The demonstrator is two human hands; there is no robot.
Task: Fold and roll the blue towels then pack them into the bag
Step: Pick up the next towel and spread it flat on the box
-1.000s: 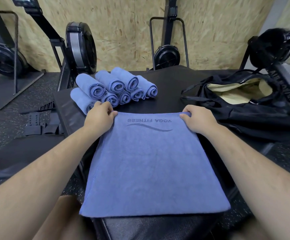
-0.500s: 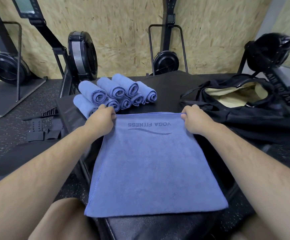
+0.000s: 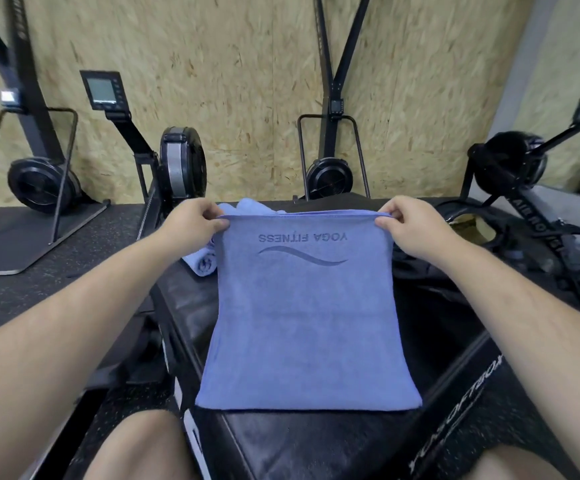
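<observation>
A blue towel [image 3: 307, 320] printed "YOGA FITNESS" hangs lifted by its far edge over the black padded box [image 3: 316, 441]; its near edge still rests on the box. My left hand [image 3: 195, 221] pinches the far left corner and my right hand [image 3: 408, 223] pinches the far right corner. Behind the raised towel, the pile of rolled blue towels [image 3: 201, 261] is mostly hidden; one roll shows at the left and tops peek above the edge. The black bag [image 3: 472, 223] with a pale lining lies open at the right, partly hidden by my right hand.
Black rowing machines [image 3: 177, 168] and ski trainers [image 3: 330, 174] stand along the chipboard wall. Another machine's arm [image 3: 538, 216] crosses at the right beside the bag. My knees show at the bottom edge. Dark rubber floor surrounds the box.
Both hands have lifted the towel's far edge up off the box, so the towel now stands raised and hides most of the rolled pile. The camera has tilted up.
</observation>
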